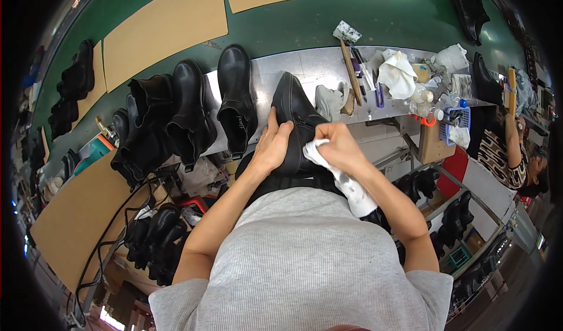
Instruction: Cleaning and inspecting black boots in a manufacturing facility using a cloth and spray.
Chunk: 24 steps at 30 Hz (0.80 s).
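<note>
A black ankle boot (298, 103) lies in front of me at the near edge of the metal worktop, its toe pointing away and its shaft toward my lap. My left hand (273, 146) grips the boot's left side, thumb on top and fingers along the flank. Bunched in my closed right hand (340, 147) is a white cloth (359, 197) with dark smudges. One end of that cloth touches the right side of the boot, and the rest hangs down by my forearm. A crumpled pale grey cloth (332, 100) rests just right of the toe.
Several black boots (234, 78) stand left on the worktop. Brown board sheets (167, 29) lie on the green surface (281, 26) beyond. Rightward are a brush (350, 76), pens, scissors (380, 96), white rags (397, 76), bottles (422, 93) and a blue basket (458, 122). Another person (504, 155) is far right.
</note>
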Available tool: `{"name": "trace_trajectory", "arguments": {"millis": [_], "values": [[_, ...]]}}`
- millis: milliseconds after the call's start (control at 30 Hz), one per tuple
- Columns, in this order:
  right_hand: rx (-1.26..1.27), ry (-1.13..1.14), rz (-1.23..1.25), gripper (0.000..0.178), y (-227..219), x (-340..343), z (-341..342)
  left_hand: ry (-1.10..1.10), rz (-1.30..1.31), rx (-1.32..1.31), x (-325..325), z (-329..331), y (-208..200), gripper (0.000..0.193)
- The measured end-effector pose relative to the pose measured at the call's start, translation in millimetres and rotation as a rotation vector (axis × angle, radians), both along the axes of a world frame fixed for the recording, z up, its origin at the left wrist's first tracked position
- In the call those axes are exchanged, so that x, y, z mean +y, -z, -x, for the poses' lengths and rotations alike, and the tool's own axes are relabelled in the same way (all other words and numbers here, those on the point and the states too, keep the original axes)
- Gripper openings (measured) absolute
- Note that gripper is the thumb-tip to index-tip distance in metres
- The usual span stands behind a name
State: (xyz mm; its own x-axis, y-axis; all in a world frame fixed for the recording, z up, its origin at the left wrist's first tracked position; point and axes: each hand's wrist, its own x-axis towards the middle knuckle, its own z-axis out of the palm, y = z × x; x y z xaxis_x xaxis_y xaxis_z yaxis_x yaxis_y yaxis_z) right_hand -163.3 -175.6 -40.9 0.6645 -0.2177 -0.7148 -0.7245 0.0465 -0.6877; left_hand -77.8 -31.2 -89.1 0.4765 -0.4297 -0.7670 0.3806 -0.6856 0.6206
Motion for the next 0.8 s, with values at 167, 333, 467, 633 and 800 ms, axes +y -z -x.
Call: {"name": "trace_trajectory", "arguments": {"millis": [167,333,467,633,800], "values": [[-0.211,-0.19,0.159,0.006,-15.9,14.3,18.9,-0.03,0.03,0.01,2.0,0.4,3.9,0.08],[-0.195,-0.175,0.089,0.01,-4.9,2.2,13.2,-0.006,0.01,0.021,-2.8,-4.0,-1.0,0.081],[-0.098,-0.006,-0.112,0.008,12.7,-4.6,10.3,-0.017,0.016,0.027,-3.8,-3.9,-0.1,0.081],[-0.233,-0.266,0.019,0.019,-1.8,-4.1,11.7,-0.012,-0.003,0.045,-0.3,-3.9,4.4,0.082],[-0.079,-0.198,-0.101,0.019,-2.7,-7.4,1.4,-0.017,0.027,0.038,-1.1,-4.4,3.3,0.081]]}}
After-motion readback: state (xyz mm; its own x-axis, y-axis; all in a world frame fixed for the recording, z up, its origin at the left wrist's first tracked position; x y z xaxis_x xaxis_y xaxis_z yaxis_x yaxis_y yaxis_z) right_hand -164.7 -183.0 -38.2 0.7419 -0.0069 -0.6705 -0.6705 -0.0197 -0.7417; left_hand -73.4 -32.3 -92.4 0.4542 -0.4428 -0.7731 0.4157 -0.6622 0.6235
